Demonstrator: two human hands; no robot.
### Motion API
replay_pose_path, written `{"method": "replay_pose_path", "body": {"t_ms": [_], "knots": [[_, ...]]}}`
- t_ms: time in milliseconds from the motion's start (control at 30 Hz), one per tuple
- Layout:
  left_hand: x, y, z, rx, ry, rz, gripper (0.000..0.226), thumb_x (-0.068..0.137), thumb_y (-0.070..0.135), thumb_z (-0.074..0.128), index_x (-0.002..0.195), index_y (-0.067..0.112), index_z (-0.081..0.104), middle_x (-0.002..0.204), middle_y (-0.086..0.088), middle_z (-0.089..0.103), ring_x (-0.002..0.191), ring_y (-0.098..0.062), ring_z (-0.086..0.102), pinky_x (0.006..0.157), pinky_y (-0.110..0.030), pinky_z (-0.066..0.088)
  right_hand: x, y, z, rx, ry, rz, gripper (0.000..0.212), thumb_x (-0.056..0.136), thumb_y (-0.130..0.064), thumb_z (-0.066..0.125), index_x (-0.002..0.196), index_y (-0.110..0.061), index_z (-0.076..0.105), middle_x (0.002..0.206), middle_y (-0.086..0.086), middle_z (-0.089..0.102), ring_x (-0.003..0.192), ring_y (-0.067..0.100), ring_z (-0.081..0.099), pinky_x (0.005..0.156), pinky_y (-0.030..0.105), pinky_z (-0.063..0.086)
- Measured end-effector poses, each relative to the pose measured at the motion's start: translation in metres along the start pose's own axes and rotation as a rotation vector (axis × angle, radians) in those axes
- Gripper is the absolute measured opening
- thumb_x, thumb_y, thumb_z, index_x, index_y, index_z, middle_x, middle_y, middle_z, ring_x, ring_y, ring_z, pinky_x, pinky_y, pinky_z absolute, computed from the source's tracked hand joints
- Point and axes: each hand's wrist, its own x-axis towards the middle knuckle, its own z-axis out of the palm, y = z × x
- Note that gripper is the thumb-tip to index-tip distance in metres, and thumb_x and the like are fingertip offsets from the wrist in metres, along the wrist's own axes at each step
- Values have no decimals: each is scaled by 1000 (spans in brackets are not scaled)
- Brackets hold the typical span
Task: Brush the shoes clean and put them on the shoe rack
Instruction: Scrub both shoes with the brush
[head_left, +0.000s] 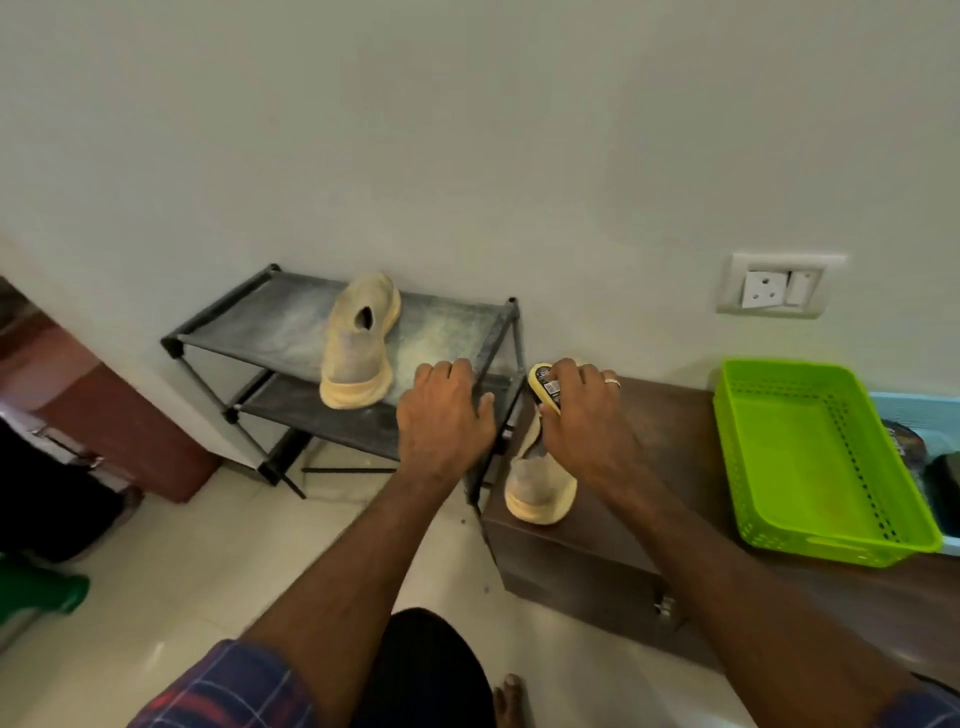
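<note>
One pale tan knit shoe (358, 343) with a thick, wavy foam sole lay on the dusty fabric top shelf of the black metal-tube shoe rack (249, 306) against the far wall. The left hand (441, 415) rested on the rack's near right corner, fingers relaxed. The right hand (582, 410) gripped a yellow oval brush (543, 387) over the second shoe (540, 488), which stood on a dark wooden cabinet (670, 431) just right of the rack. A perforated green plastic tray (810, 457) sat farther right.

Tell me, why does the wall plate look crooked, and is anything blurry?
Head view: the wide-angle lens tilts the white wall socket plate and bends the black metal shoe rack; soft, even light; mild blur on the left hand and right hand.
</note>
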Motion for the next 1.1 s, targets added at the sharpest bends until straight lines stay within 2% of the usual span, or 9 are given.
{"method": "replay_pose_path", "body": {"t_ms": [100,167,333,433,533,733,867,967,1100], "knots": [[19,-38,-19,152,114,-64,39,82,45,67,106,15,57,106,-8,58,102,-28,51,79,-45,47,22,-24,1,-19,-18,-30,42,86,-28,66,122,-10,51,112,16,61,100,34,55,91,43,43],[30,-58,-26,253,123,-174,60,74,53,73,118,18,52,116,-12,51,107,-31,47,82,-48,46,31,-37,5,-13,-27,-17,44,86,-29,65,123,-12,50,113,15,61,101,34,55,92,42,42],[49,-92,-23,121,-159,-413,99,63,54,86,142,37,27,147,-15,24,124,-45,40,90,-63,45,41,-70,16,69,-82,-9,50,89,-30,64,133,-17,44,125,12,55,113,31,49,92,40,45],[55,-97,-21,-135,-171,-467,76,82,30,78,142,35,32,134,-15,42,118,-43,50,89,-58,49,45,-81,22,94,-109,2,52,90,-29,65,135,-18,41,129,10,53,118,30,47,92,40,47],[55,-99,-25,-138,-8,-417,40,94,16,60,132,19,46,117,-14,58,106,-39,61,84,-52,54,45,-77,22,96,-91,-2,49,88,-27,65,132,-17,44,124,11,55,114,32,50,91,40,45],[28,-31,-46,-431,139,-270,29,85,19,73,104,11,52,103,-10,64,94,-30,62,79,-44,53,28,-36,-9,194,40,141,38,88,-29,66,120,-15,50,111,11,59,102,32,54,89,41,44],[-10,42,-32,-637,41,-271,32,79,26,77,97,15,53,96,-5,66,89,-25,62,72,-36,51,0,9,-31,266,143,299,34,84,-28,69,112,-17,53,104,11,62,97,33,58,81,40,45],[-43,83,-1,-737,-68,-279,39,76,24,80,109,15,61,104,-3,69,97,-21,64,77,-29,49,-32,46,-43,257,212,362,31,82,-27,70,108,-17,56,102,9,64,95,32,60,80,41,48],[-88,112,48,-790,-238,-220,35,71,25,82,100,14,65,92,2,68,87,-18,64,75,-38,54,-82,85,-42,235,149,388,33,84,-26,70,114,-20,57,108,6,63,102,27,58,82,36,45]]}}
